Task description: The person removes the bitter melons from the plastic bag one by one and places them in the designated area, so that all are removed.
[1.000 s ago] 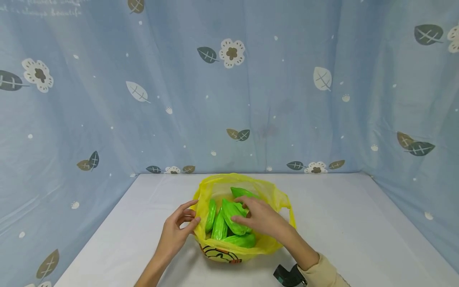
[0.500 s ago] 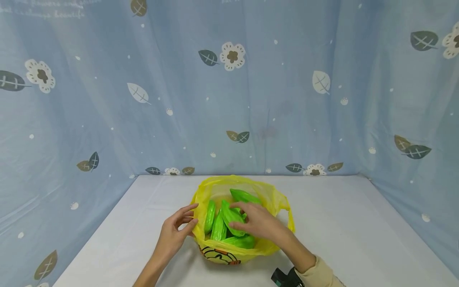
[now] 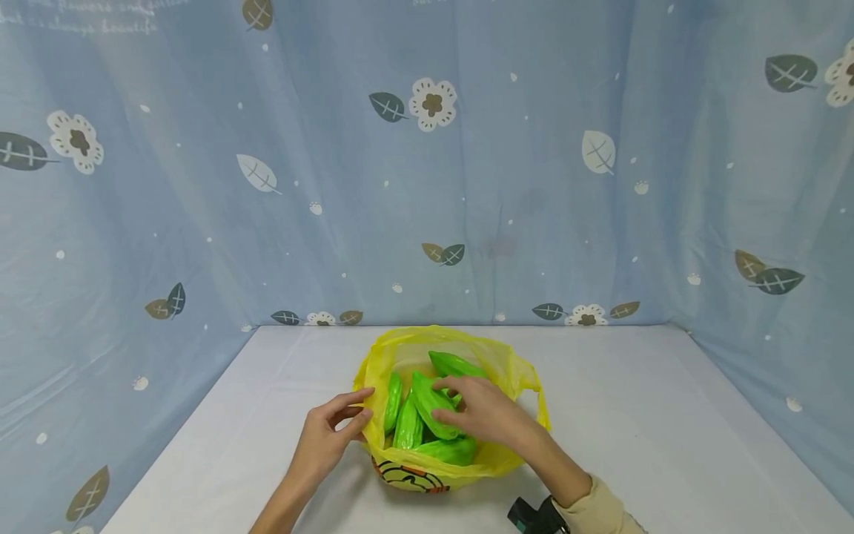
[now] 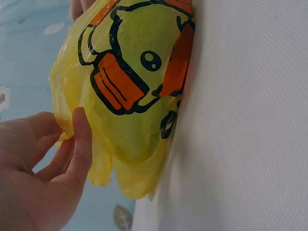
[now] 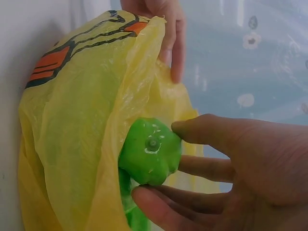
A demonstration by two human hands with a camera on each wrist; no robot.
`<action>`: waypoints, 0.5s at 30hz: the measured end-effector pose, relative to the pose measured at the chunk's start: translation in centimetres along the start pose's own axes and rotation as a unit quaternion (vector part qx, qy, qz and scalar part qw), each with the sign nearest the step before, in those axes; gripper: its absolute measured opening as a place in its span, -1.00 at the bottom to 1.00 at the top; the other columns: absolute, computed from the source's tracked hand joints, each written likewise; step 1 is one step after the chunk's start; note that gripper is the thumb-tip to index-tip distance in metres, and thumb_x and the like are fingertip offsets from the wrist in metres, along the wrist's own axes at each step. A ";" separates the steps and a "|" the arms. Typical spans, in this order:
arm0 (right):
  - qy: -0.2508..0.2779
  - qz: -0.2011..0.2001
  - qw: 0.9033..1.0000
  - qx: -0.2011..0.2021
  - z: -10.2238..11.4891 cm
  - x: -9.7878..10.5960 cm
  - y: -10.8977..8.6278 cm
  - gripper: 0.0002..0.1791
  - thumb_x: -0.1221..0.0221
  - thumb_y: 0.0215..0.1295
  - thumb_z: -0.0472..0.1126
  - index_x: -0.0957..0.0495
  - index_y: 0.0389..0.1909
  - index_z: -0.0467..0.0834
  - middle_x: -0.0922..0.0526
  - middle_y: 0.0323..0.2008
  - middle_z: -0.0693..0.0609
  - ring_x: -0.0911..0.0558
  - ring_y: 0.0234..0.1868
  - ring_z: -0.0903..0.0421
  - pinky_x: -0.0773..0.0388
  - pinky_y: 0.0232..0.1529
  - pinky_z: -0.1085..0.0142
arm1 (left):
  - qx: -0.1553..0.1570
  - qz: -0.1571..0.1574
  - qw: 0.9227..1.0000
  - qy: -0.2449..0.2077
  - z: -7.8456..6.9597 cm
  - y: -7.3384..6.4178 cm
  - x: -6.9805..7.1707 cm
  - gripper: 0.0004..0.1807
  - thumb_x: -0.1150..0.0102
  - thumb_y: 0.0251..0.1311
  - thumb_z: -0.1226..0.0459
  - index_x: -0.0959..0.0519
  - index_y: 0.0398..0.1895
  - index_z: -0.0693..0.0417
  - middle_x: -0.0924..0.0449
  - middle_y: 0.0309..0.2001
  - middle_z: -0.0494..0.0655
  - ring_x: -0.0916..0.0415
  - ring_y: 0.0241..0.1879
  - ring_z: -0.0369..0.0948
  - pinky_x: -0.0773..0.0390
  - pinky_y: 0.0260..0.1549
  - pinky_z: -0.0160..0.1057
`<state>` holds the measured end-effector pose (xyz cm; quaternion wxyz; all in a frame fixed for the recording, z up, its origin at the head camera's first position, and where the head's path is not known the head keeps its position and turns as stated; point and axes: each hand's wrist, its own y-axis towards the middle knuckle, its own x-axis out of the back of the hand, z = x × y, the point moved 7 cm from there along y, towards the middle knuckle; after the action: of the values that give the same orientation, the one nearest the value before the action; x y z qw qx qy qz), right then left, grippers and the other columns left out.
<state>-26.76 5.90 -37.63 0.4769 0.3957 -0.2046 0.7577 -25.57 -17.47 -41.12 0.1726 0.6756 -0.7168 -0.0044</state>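
Note:
A yellow plastic bag [image 3: 514,445] with a cartoon duck print stands on the table, its mouth open upward. Inside lie several shiny green ridged gourds that look like bitter melons [image 3: 408,426]. My left hand [image 3: 323,437] pinches the bag's left rim between thumb and fingers, as the left wrist view shows. My right hand [image 3: 483,411] reaches into the bag's mouth, thumb and fingers round one bitter melon [image 5: 150,149]. The stem end of that melon faces the right wrist camera, and the thumb touches its side. Other melons are partly hidden by this hand and the bag.
A white-covered table [image 3: 620,415] extends on both sides of the bag. Behind it hangs a blue curtain [image 3: 360,170] with leaf and flower prints. A black device [image 3: 534,513] sits by the right sleeve.
The left fingertips have shifted from beside the bag's left rim onto it. My right hand stays over the same melon with small finger movements. The head view has tilted slightly.

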 end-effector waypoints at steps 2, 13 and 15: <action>0.007 -0.001 1.000 0.006 0.0 0.1 -0.1 -0.50 -0.26 0.30 -0.01 -0.52 0.23 -0.06 -0.68 0.02 -0.06 -0.66 -0.02 0.01 -0.63 -0.17 0.21 | 0.016 -0.004 1.000 -0.002 0.2 0.0 0.0 -0.63 -0.33 0.19 0.26 -0.64 0.08 0.07 -0.58 0.18 0.05 -0.65 -0.17 -0.32 -0.69 -0.38 -0.21; 0.011 0.024 0.999 0.036 0.2 0.0 -0.2 -0.54 -0.14 0.39 -0.19 -0.47 0.30 0.05 -0.65 -0.31 0.05 -0.51 -0.47 0.19 -0.41 -0.52 0.39 | 0.050 -0.014 0.999 -0.014 0.5 0.1 0.2 -0.60 -0.35 0.17 0.24 -0.63 0.10 0.04 -0.57 0.18 0.02 -0.65 -0.19 -0.29 -0.70 -0.35 -0.22; 0.012 0.027 0.999 0.039 0.2 0.0 -0.3 -0.54 -0.13 0.40 -0.19 -0.46 0.31 0.05 -0.60 -0.39 0.09 -0.50 -0.47 0.20 -0.41 -0.51 0.39 | 0.049 -0.012 0.999 -0.015 0.5 0.1 0.2 -0.60 -0.35 0.17 0.25 -0.63 0.10 0.05 -0.57 0.17 0.03 -0.66 -0.19 -0.29 -0.70 -0.35 -0.21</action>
<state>-26.45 5.89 -37.49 0.4435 0.3988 -0.1797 0.7823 -25.78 -17.72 -41.51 0.1278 0.6919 -0.7104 0.0184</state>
